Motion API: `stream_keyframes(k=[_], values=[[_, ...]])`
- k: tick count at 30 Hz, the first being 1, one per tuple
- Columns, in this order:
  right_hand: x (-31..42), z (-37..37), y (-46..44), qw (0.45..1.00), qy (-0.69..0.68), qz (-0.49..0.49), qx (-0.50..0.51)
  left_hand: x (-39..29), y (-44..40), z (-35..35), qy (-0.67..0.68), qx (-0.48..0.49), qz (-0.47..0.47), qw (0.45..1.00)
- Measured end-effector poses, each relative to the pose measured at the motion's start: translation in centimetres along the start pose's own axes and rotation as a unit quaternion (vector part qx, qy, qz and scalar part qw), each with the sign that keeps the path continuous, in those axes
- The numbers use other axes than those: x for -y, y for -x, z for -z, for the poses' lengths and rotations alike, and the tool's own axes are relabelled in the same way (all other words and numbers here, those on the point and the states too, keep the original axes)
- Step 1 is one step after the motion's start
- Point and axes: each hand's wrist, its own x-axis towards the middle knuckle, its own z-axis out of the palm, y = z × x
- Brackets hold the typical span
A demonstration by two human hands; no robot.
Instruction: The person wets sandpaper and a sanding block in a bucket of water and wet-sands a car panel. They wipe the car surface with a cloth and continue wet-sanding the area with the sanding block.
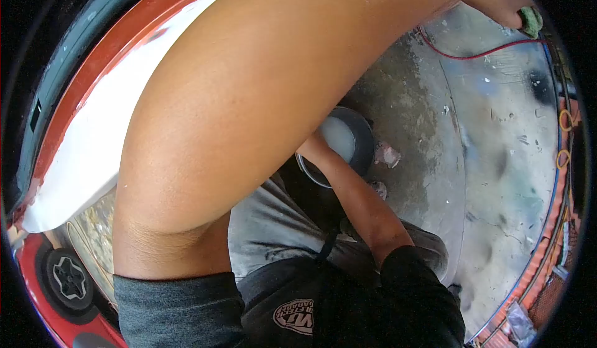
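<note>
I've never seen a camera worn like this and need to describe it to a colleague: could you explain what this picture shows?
There is no machine here, just a person's two bare hands. The one picture comes from a camera on the person's head, looking down, so the left arm looms large across it. At its far end, near the upper right edge, the left hand holds a small green pad. The right hand is at a dark bucket with pale, cloudy contents; its fingers are hidden, so its grip is unclear. The bucket stands on a stained floor, where a red cord also lies. At left is a white panel with red edging.
</note>
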Motion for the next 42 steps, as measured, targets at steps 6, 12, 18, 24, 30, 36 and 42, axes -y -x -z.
stream_keyframes(k=[6,12,18,24,30,36,42], values=[[-6.8,-10.7,-3.1,0.955,0.13,-0.009,0.268,0.5,-0.1,-1.0,0.006,-0.04,-0.016,0.999],[-8.6,-17.3,-10.9,0.939,0.254,-0.046,0.228,0.4,-0.2,1.0,0.018,0.016,0.013,1.0],[-9.7,-18.4,-16.5,0.929,0.315,-0.087,0.174,0.4,0.3,1.0,0.02,-0.002,0.013,1.0],[-10.1,-17.4,-18.3,0.937,0.304,-0.099,0.143,0.1,0.5,1.1,0.023,0.002,0.016,1.0],[-8.3,-11.5,-13.2,0.977,0.191,-0.037,0.085,0.2,0.2,0.8,0.046,-0.014,0.037,0.998],[-2.9,2.5,-4.7,0.998,0.001,0.004,0.058,0.0,-0.8,0.0,0.071,-0.007,0.024,0.997],[-2.3,14.7,0.8,0.967,0.065,-0.134,0.206,-0.2,-0.9,1.0,0.017,0.036,0.02,0.999]])
